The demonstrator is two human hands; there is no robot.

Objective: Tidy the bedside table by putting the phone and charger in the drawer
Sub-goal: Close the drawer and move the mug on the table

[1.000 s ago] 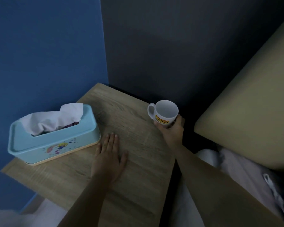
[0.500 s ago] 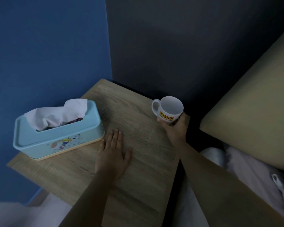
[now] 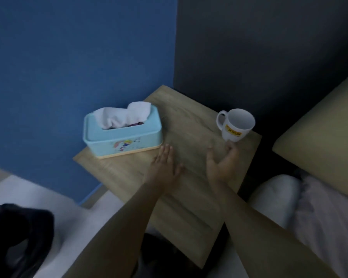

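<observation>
The wooden bedside table [image 3: 191, 125] fills the middle of the head view. No phone, charger or drawer front shows. My left hand [image 3: 165, 167] lies flat on the tabletop, fingers together, just right of the tissue box. My right hand [image 3: 221, 165] hovers open above the table with its fingers spread. Its fingertips are just below the base of a white mug [image 3: 236, 125] with a yellow label, and I cannot tell if they still touch it. The mug stands upright near the table's right edge.
A light blue tissue box [image 3: 123, 133] with a tissue sticking out sits at the table's left. A blue wall lies behind it, a dark wall behind the mug. A tan headboard cushion [image 3: 325, 135] and white bedding [image 3: 301, 205] lie right. A dark object [image 3: 18, 239] sits bottom left.
My right hand has let go of the mug and opened, drawing back a little. The mug now stands on the table. My view has pulled back and shifted left.
</observation>
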